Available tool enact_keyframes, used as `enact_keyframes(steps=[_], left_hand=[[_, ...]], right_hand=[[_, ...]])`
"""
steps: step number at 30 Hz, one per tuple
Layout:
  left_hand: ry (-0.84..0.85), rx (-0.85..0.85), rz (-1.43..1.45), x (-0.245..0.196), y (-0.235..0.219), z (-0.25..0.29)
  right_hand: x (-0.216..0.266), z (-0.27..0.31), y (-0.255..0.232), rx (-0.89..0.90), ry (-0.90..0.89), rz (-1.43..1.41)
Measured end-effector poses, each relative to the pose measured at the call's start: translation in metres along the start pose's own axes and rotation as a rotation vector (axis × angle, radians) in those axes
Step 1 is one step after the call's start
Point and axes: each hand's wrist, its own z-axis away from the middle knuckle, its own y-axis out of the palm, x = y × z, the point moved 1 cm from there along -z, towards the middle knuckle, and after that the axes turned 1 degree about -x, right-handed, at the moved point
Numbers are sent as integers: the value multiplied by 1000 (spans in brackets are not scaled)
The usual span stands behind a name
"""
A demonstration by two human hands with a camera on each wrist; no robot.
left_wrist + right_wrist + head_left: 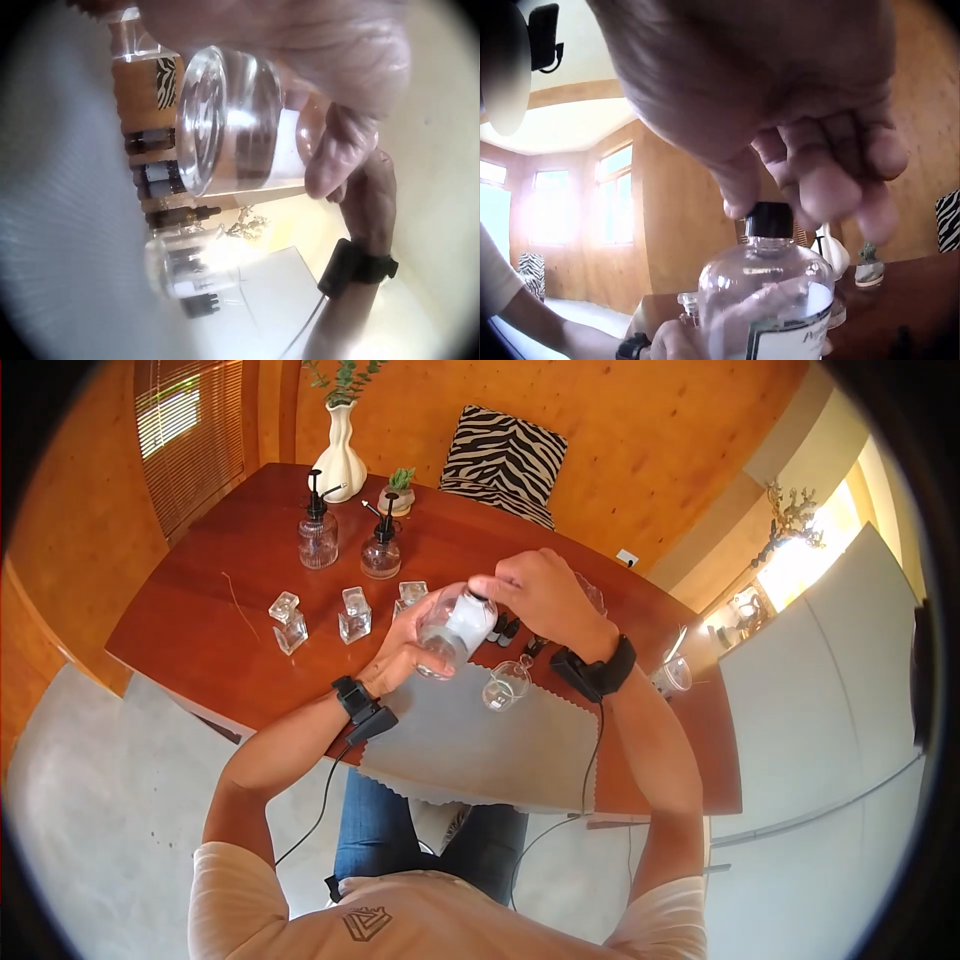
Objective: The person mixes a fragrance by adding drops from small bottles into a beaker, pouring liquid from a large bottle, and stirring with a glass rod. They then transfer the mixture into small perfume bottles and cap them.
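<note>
A clear glass bottle (pixel 462 628) with a white label and some clear liquid is held tilted above the table by my left hand (pixel 405 650), its fingers and thumb around the body. In the right wrist view the black cap (pixel 769 220) sits on the bottle's neck, and my right hand (pixel 780 97) pinches it between thumb and fingers. The liquid lies near the bottle's base (pixel 202 120) in the left wrist view. Just below the right hand, a small round glass vessel (pixel 506 686) stands by the grey cloth (pixel 480 745).
Several clear glass pieces (pixel 355 622) stand left of the hands. Two pump bottles (pixel 319 542), a white vase (pixel 341 455) and a small potted plant (pixel 397 498) are farther back. Small dark bottles (pixel 508 630) stand behind the round vessel; a glass jar (pixel 672 676) is at the right.
</note>
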Motion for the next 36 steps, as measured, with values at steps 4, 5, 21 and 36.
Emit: enact_keyframes(steps=[4,5,21,36], left_hand=[[-6,-11,36,-6,0,0],[-9,0,36,-6,-1,0],[18,24,-1,0,-2,-1],[-9,-34,-26,-4,2,0]], right_hand=[[-4,-4,8,-61,-201,-476],[-3,-5,8,-19,-179,-358],[-3,-8,4,12,-34,-253],[-9,-14,30,-102,-32,-29]])
